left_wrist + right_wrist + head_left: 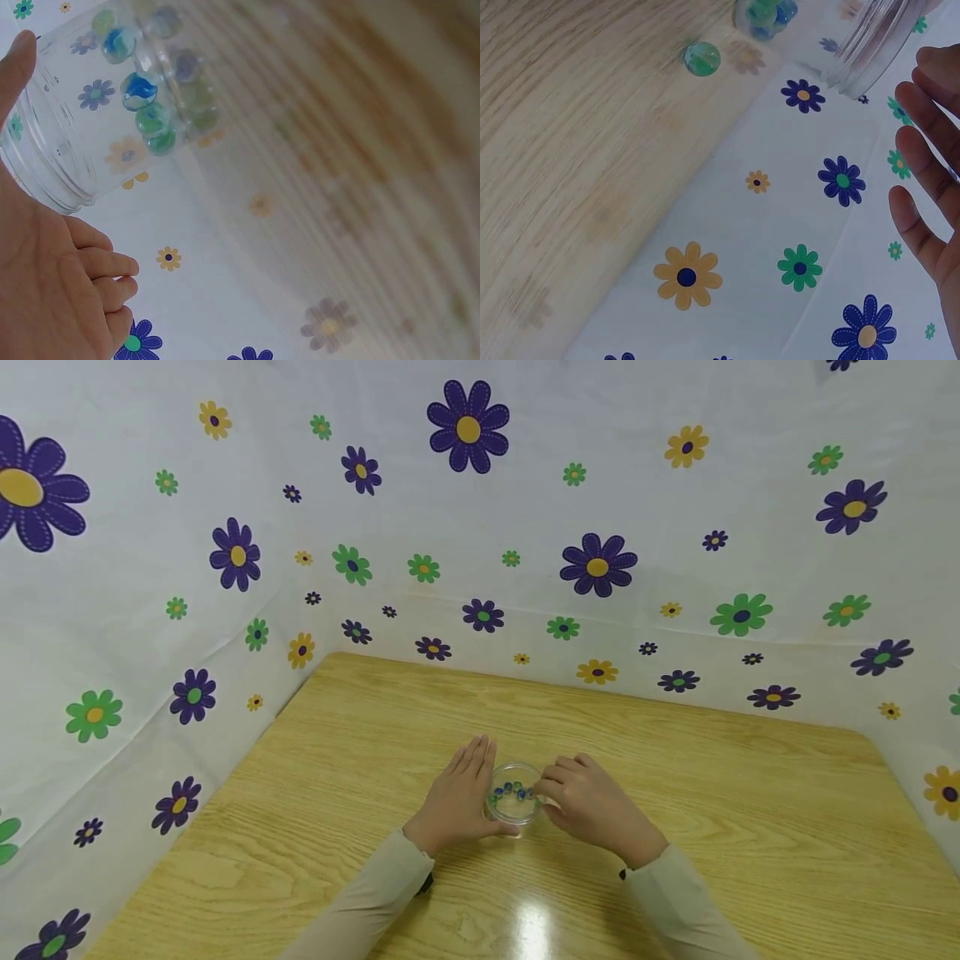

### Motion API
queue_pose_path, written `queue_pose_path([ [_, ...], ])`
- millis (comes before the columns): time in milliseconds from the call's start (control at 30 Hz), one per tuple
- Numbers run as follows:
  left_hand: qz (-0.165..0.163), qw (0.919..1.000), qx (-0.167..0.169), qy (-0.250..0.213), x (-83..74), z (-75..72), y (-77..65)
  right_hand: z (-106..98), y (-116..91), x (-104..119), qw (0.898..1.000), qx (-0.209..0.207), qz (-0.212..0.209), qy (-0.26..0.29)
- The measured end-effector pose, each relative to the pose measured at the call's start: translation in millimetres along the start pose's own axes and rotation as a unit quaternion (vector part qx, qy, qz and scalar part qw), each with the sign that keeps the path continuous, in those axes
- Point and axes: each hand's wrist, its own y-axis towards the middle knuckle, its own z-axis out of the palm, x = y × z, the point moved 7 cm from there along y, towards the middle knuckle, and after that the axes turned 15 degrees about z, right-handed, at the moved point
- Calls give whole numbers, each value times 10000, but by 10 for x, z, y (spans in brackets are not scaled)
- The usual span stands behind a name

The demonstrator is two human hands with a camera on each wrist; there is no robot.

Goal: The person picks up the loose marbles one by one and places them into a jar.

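A clear round jar (pixel 514 814) stands on the table between both hands, with several blue and green glass marbles (pixel 139 91) on its bottom. Its mouth is uncovered. My left hand (pixel 455 802) rests against the jar's left side, fingers straight and pointing away, thumb stretched along the near side. Over the right edge of the rim is my right hand (pixel 588 802), fingers bent downward. In the right wrist view its thumb is out of sight, so whether it pinches anything cannot be seen. One green marble (pixel 702 58) sits on the wood outside the jar.
The wood-grain table (pixel 360 735) reaches back to a white cloth (pixel 517 518) printed with purple, green and yellow flowers. The cloth hangs behind and along both sides. Light glares off the table (pixel 531 927) near the front.
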Motion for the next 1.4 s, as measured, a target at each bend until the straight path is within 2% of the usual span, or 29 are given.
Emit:
queue_pose_path([
  [367,-14,9999,-61,-82,3,-8,-2,-53,-91,-171,9997,32,244,58],
  [767,-26,10000,8,-49,20,23,-2,-53,-162,-284,9995,158,285,-33],
  [1400,-6,10000,-28,-38,12,17,-9,209,-214,-354,9981,520,285,-161],
])
